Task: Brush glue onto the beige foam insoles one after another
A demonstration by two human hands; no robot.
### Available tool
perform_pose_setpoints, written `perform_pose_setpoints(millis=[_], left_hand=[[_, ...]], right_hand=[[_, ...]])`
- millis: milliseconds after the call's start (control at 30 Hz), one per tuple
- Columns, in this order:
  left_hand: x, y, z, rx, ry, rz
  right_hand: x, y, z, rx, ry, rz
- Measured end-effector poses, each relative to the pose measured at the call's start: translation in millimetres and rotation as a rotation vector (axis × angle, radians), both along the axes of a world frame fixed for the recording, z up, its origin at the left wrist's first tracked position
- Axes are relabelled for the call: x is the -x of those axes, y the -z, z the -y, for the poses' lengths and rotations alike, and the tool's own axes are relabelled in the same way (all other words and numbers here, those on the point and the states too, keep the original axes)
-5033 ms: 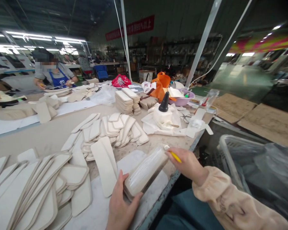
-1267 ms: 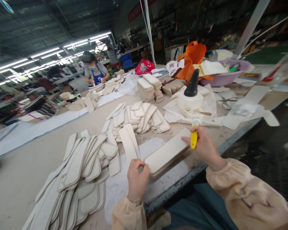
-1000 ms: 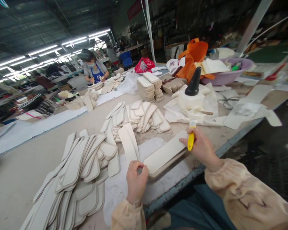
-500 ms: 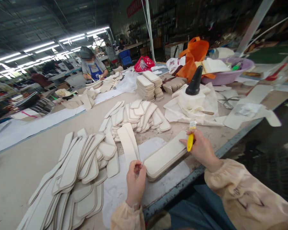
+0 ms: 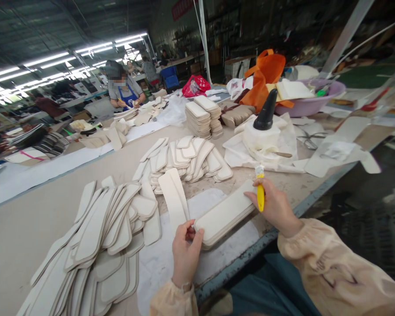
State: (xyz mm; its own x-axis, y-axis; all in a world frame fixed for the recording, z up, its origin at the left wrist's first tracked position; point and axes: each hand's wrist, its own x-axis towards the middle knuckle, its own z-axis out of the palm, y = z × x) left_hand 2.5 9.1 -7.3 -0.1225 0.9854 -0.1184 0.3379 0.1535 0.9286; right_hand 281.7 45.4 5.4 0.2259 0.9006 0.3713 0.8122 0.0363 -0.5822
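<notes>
A small stack of cream oblong pieces [image 5: 224, 215] lies flat on a white sheet [image 5: 213, 250] at the table's front edge. My left hand [image 5: 185, 252] has its fingers curled on the near end of the stack. My right hand [image 5: 272, 206] rests on the far end and grips a yellow-handled brush [image 5: 260, 193], bristles pointing up. Two long cream pieces [image 5: 173, 197] lie just left of the stack.
Fanned heaps of cream pieces lie at front left [image 5: 95, 237] and mid-table [image 5: 184, 160]. Neat stacks [image 5: 202, 116], a white glue pot with a black cone top [image 5: 261, 131], scissors [image 5: 311, 139] and a purple basin [image 5: 311, 103] stand behind. A person [image 5: 121, 90] works at the far left.
Five seconds ago I held the stack tilted on its edge; it now lies flat. Over the last second my left fingers shifted on its near end and the brush hand barely moved.
</notes>
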Motion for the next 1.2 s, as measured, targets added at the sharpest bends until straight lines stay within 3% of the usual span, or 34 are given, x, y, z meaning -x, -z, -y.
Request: perform_pose_setpoints(millis=[200, 633, 800, 867, 1033, 1100, 1200], left_hand=[[0.2, -0.6, -0.6, 0.043, -0.04, 0.027], [-0.9, -4.5, -3.7, 0.098, -0.04, 0.02], [-1.1, -6.6, -5.7, 0.12, -0.06, -0.004], [0.2, -6.0, -7.1, 0.13, -0.06, -0.017], [6.7, -0.1, -15.3, 0.206, -0.007, -0.052], [9.1, 1.1, -19.3, 0.231, 0.009, -0.055], [11.5, 0.8, -23.1, 0.23, 0.021, -0.072]], right_hand=[[-5.6, 0.9, 0.2, 0.001, -0.002, 0.101], [-11.1, 0.5, -0.9, -0.052, -0.02, 0.067], [-10.2, -9.2, 2.8, -0.094, -0.043, 0.176], [-0.3, -13.6, 8.7, -0.135, -0.119, 0.2], [44.2, -8.5, 23.6, -0.115, -0.561, 0.17], [54.2, -2.4, 25.9, -0.065, -0.614, 0.163], [47.2, 3.7, 26.1, -0.005, -0.553, 0.147]])
